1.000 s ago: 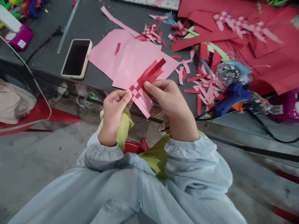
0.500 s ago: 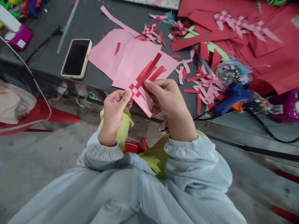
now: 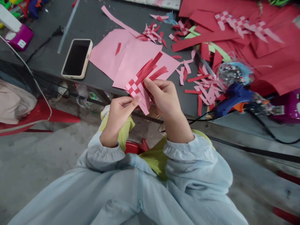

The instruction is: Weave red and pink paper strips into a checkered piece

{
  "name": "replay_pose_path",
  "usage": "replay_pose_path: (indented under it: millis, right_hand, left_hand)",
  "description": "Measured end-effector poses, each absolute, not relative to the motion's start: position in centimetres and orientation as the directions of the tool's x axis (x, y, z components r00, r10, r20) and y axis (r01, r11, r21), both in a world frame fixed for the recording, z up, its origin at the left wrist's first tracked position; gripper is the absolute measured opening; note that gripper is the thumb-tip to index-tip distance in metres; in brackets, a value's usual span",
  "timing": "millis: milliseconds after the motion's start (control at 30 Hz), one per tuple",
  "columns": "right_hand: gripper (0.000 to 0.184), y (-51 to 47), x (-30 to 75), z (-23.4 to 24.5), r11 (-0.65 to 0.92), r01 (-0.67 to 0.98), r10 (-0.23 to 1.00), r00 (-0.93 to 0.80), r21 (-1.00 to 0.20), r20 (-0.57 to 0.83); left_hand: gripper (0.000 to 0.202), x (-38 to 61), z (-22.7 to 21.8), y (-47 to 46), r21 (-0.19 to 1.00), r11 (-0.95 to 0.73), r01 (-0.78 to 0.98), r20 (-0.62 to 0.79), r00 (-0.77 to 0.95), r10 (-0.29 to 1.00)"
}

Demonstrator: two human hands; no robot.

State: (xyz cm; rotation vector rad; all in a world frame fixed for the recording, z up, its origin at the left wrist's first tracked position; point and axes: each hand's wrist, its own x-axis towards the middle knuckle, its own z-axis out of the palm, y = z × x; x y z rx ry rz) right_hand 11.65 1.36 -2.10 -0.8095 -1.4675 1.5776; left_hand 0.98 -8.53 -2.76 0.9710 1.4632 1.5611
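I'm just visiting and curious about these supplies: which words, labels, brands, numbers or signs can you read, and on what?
No text can be read for certain.
Purple item at far left: white label with dark marks, too small and blurred.
Purple item at right edge: pale label, too blurred.
Phone: dark screen, no visible text.

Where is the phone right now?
In the head view, the phone lies left of the middle, near the front edge of the dark table, just left of the pink sheets.
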Motion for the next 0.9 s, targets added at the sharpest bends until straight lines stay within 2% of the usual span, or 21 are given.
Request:
replay_pose_path:
  millis: [333,600,667,767,900]
  right_hand:
    - [0.061,1.2,11.5,-1.7,-0.010,-0.084,0.911,-0.411,-0.996,0.025]
    - [0.062,1.4,11.7,-1.5,-0.079,-0.117,0.877,-0.481,-0.990,-0.013]
    - [0.058,1.5,11.9,-1.4,-0.093,-0.093,0.848,-0.529,-0.991,-0.030]
    - [0.042,1.5,12.2,-1.4,-0.093,-0.031,0.792,-0.608,-0.995,-0.055]
    - [0.035,1.6,12.6,-1.4,-0.094,0.008,0.802,-0.592,-0.996,-0.081]
  left_hand:
    - [0.043,1.0,-2.7,-8.5,1.000,0.005,-0.008,-0.008,-0.418,0.909]
    - [0.044,0.9,-3.0,-8.5,0.999,0.003,0.052,0.022,-0.460,0.888]
    - [0.042,0.9,-3.0,-8.4,0.999,-0.004,0.051,0.027,-0.460,0.887]
    - [0.041,1.0,-3.1,-8.4,0.997,-0.016,0.069,0.046,-0.455,0.889]
    - [0.032,1.1,-3.6,-8.6,0.980,-0.061,0.187,0.146,-0.479,0.866]
